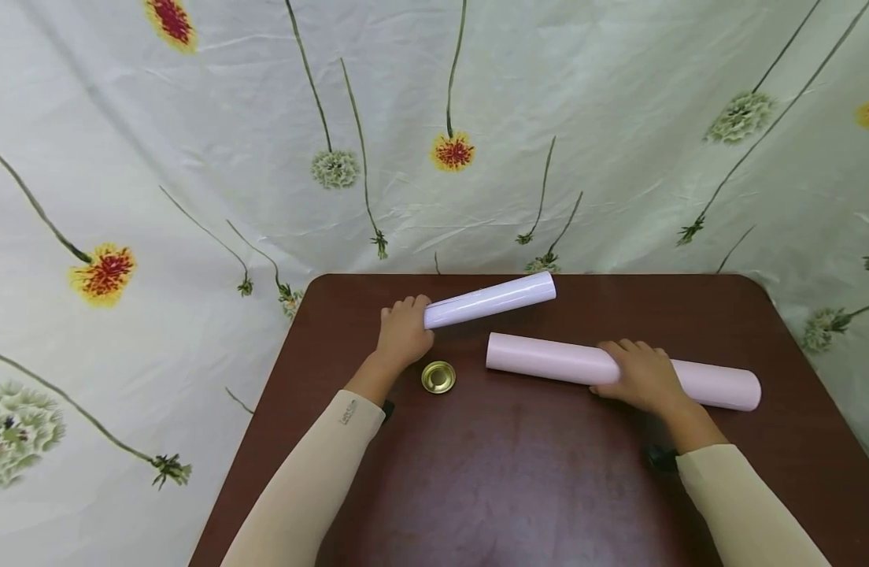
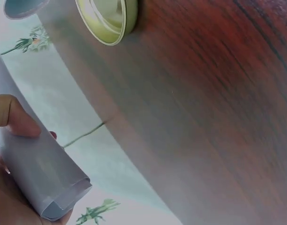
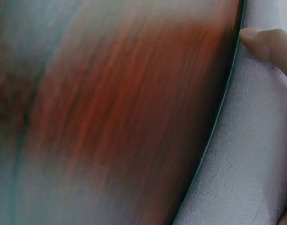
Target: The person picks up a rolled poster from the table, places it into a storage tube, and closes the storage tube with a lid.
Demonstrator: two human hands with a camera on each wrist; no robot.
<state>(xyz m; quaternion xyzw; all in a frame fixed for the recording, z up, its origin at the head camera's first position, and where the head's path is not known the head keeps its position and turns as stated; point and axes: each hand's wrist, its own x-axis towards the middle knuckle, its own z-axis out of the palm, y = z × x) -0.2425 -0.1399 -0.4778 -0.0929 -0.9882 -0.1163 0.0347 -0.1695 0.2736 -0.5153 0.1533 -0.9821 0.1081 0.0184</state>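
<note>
From here, the person's left grip [image 1: 404, 329] is curled round the left end of a glossy lilac roll [image 1: 493, 301] over the back of the desk [image 1: 519, 488]. A gold-coloured dish [image 1: 438, 377] sits near; rightward, the right grip [image 1: 640, 374] clasps a pink roll [image 1: 541, 358] mid-length. Seemingly a grasping step; shifting either roll would call for a gentle, firm hold.

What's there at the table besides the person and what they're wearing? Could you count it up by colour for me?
Pale violet: 1, a roll held in the left hand
Pink: 1, a longer roll gripped by the right hand
Gold: 1, a small round dish on the table
Total: 3
</note>
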